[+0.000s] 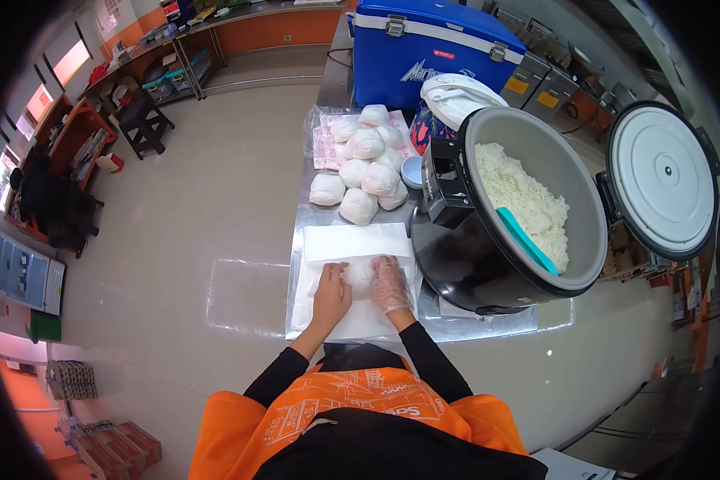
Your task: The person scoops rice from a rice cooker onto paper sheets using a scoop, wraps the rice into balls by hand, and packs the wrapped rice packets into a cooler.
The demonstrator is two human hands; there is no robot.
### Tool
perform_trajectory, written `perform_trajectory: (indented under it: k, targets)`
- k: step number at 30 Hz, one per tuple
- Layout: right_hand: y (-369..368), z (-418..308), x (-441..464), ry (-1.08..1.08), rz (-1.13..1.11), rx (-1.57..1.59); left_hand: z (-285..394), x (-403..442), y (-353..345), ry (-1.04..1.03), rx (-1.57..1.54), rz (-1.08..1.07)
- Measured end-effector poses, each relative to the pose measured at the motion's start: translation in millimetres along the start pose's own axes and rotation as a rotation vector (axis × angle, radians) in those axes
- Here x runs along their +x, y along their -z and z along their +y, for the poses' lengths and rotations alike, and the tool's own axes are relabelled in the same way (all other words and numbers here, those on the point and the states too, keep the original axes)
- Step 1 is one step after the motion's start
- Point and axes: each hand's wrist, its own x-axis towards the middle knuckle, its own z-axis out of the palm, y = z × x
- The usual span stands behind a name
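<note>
White paper sheets [356, 240] lie at the near end of the steel table, with a pale rounded lump [359, 278] on them, partly covered by my fingers. My left hand [332, 300] is bare and curled at the lump's left side. On its right side, my right hand [390, 286] wears a clear plastic glove, fingers bent against the lump and paper. Beyond the sheets sits a pile of white wrapped bundles [366, 144]. To the right, an open rice cooker [472, 240] holds white rice [520, 192] and a teal paddle [528, 242].
The cooker's raised lid [662, 180] juts out to the right. A blue cooler box [432, 56] stands at the table's far end. Near the cooker are a small light-blue bowl [412, 172] and a white lid [460, 98]. A dark stool [144, 124] stands on the floor at left.
</note>
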Motion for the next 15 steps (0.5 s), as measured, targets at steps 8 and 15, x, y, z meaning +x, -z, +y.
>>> perform_trajectory:
  k: [8,15]
  targets:
    - [-9.2,37.8,12.3,0.118,0.229,0.017,-26.8,19.6,3.0,0.109,0.353,-0.039]
    - [-8.3,67.2,3.9,-0.023,-0.068,0.085,-48.9,28.0,13.0,0.186,0.114,-0.184]
